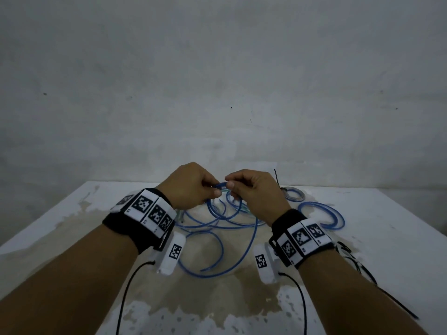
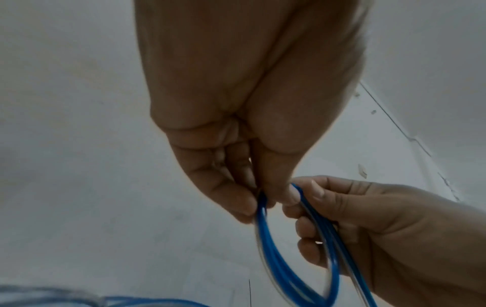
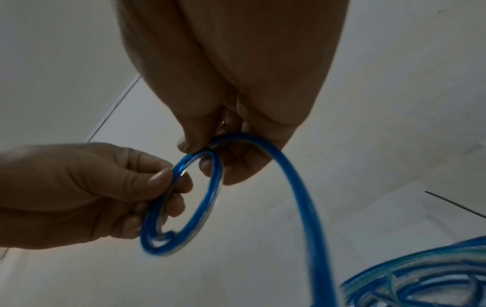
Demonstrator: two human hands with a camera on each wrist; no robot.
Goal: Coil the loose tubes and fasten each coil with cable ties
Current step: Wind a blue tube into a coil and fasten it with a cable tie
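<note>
Above the tabletop [image 1: 362, 213], both hands hold a small blue tube coil [image 3: 184, 199] raised off the surface. Tube is glossy blue, translucent, thin; coil has a few turns stacked close, roughly round. One strand runs off the coil, past the right hand, down toward the loose blue tubes [image 1: 217, 228] sprawled on the tabletop below the hands. Loose tubes lie in wide tangled loops, some clear or greenish strands mixed in.

Left hand [image 1: 191, 187]: fingers curled, thumb and fingers pinching one side of the coil, tube passing between thumb pad and fingertips. Right hand [image 1: 251, 189]: fingers curled too, thumb and forefinger pinching the coil's opposite side, where the trailing strand leaves. Hands are just beside each other, fingertips almost meeting over the coil.

Right of the loose tubes, a finished blue coil [image 1: 324, 215] lies flat on the tabletop. Behind it, near the tabletop's far edge, a greyish coil [image 1: 292, 193] with a black cable tie [image 1: 277, 178] sticking up. More black cable ties [image 1: 358, 264] lie right of the right wrist. Tabletop is white, stained brown around the loose tubes.
</note>
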